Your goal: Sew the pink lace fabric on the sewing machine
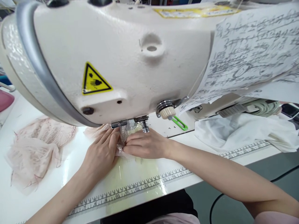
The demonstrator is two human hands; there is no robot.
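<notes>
Under the head of a white sewing machine, a pale pink piece of lace fabric lies between my two hands. My left hand rests on the fabric left of the needle area, its fingers stretched out flat. The fingers of my right hand are curled and closed on the fabric's right edge. A lace band runs up between the hands towards the presser foot, which is partly hidden by the machine head. More pink fabric shows beyond my left fingers.
Loose pink lace pieces lie at the left. A printed ruler strip runs along the table's front edge. Green thread snips or a similar tool, white cloth and a coiled cable lie right. Handwritten sheets hang on the machine.
</notes>
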